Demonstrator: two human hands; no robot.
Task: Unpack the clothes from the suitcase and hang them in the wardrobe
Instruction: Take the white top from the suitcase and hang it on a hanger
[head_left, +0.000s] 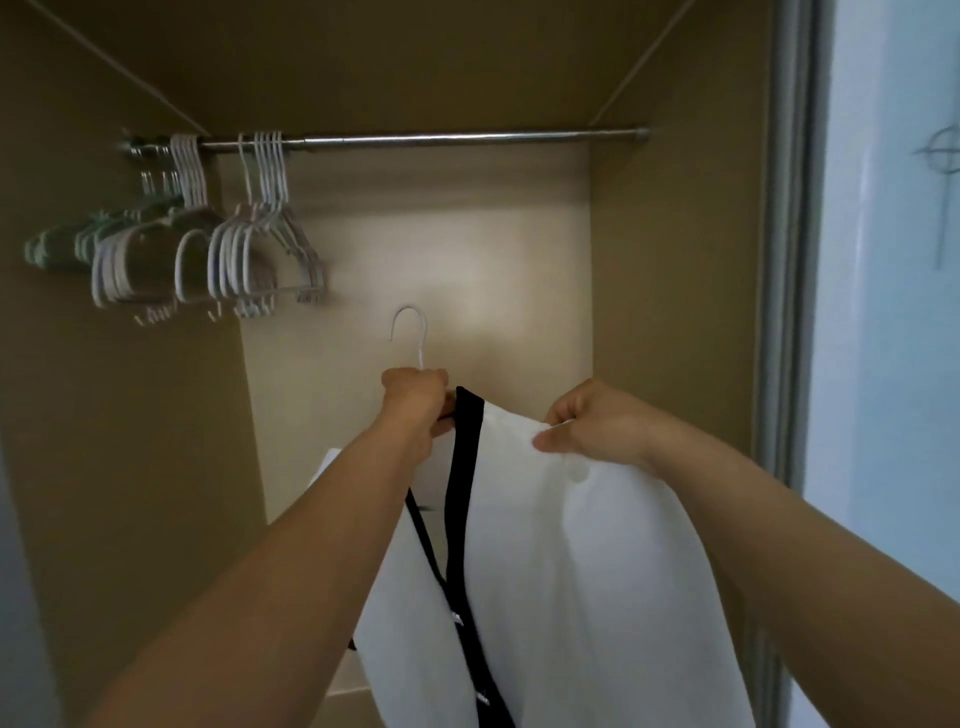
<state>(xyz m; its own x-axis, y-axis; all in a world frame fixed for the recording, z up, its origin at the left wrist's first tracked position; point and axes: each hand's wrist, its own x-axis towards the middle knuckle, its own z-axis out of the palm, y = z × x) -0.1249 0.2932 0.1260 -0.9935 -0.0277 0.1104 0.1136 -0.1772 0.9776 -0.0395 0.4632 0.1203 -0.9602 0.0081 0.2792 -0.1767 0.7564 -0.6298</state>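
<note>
1. At the open wardrobe (675, 260), my left hand (415, 397) curls round the neck of the hanger (410, 338). My right hand (592, 426) pinches the shoulder of the white garment (571, 571).
2. Risk: if I release that pinch early, the shoulder could slide off the hanger.
3. The garment hangs lengthwise downward, well below the rail (441, 139), hook pointing up.
</note>
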